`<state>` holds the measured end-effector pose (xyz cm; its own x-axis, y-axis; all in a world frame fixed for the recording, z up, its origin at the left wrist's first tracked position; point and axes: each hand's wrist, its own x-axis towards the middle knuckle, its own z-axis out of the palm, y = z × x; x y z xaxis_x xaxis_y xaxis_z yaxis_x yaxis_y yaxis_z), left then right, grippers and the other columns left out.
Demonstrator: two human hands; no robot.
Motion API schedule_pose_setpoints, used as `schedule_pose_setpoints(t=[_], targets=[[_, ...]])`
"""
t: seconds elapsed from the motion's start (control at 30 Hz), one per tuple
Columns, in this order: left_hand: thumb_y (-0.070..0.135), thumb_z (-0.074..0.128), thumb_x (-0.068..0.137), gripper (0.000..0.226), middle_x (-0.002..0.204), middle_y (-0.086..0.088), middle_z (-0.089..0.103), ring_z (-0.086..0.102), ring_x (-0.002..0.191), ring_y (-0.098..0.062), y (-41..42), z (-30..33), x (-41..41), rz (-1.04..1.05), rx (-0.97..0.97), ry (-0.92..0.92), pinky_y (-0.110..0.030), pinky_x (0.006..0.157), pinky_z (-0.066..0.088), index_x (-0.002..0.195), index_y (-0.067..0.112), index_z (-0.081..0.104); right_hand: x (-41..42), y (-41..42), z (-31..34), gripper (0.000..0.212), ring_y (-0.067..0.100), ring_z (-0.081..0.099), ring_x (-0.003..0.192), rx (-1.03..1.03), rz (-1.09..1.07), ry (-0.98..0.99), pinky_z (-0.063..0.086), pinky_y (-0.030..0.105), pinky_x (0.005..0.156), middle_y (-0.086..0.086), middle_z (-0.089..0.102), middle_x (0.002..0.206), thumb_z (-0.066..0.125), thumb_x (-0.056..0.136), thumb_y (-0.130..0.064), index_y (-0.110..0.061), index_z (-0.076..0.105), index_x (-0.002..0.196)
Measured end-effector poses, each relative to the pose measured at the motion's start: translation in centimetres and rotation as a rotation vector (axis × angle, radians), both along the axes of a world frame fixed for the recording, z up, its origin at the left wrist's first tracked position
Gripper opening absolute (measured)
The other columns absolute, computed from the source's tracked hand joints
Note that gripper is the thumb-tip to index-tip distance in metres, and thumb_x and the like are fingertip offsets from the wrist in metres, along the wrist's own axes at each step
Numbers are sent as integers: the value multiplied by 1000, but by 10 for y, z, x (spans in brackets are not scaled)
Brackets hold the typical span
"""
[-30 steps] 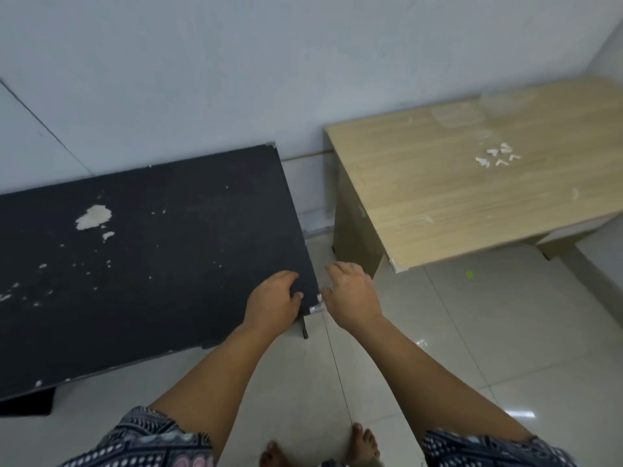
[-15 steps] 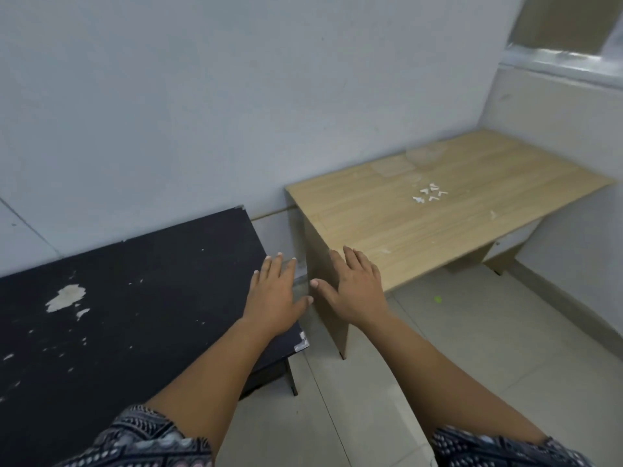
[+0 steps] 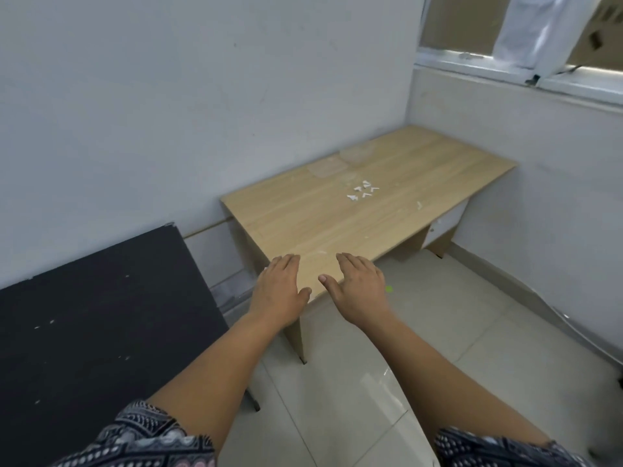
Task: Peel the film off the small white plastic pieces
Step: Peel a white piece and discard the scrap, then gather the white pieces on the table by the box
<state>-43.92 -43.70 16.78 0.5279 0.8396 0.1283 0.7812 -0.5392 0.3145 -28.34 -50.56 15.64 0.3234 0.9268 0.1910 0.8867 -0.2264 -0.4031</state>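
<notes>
Reaching over the desk's (image 3: 421, 170) near-left corner, your left hand (image 3: 279, 291) and right hand (image 3: 359, 288) are both flat, fingers straight, holding nothing. White plastic pieces (image 3: 362, 190) sit mid-desk toward the wall edge, well ahead and rightward; right hand's nearer.

a plain, bare room, maybe a small office: a light wooden desk (image 3: 364, 210), a black flat table (image 3: 101, 315), white walls (image 3: 168, 112), shiny pale floor tiles (image 3: 438, 332).
</notes>
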Motion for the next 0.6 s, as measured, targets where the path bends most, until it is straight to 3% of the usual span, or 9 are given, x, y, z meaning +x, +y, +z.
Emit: schedule_pose_setpoints(t=[0.27, 0.6], targets=[[35, 60, 91, 65, 150, -4, 40, 34, 138, -22, -2, -14, 88, -73, -38, -24, -36, 111, 33, 146, 12, 34, 88, -16, -9, 61, 25, 42, 137, -13, -59, 6, 32, 45, 111, 2, 52, 145, 44, 97, -56, -15, 48, 142], [32, 59, 92, 48, 140, 0, 50, 43, 131, -20, 20, -34, 169, -84, -79, -82, -33, 106, 36, 137, 17, 51, 165, -5, -26, 49, 28, 58, 116, -41, -124, 101, 45, 43, 96, 5, 65, 125, 48, 97, -51, -16, 58, 130]])
